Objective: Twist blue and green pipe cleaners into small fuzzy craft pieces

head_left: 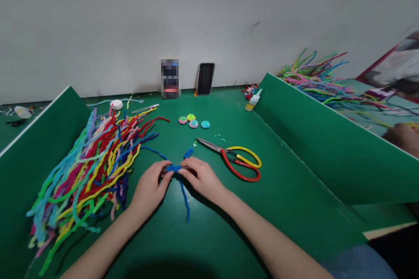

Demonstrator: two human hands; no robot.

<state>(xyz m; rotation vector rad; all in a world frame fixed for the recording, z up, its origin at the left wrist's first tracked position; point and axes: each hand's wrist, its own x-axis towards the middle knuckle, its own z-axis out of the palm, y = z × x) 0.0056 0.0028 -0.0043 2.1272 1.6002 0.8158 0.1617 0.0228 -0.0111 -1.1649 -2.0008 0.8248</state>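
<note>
My left hand [153,183] and my right hand [201,176] meet at the middle of the green table. Between their pinched fingertips is a blue fuzzy stem [173,168], which looks wound round a thin dark rod. One loose end runs up and left toward the pile, the other hangs down toward me. Just beyond my right fingers lies a short blue coil [188,153]. Scissors [240,161] with one red and one yellow handle lie open to the right. Several small flower-like discs [194,124] sit farther back.
Many coloured fuzzy stems [94,157] are heaped at the left. Green dividers [314,130] flank the table. A glue bottle [253,101], a phone [205,79], a white cap [116,104] and tweezers [146,108] stand or lie behind. Another person's hand [404,137] is beyond the right divider.
</note>
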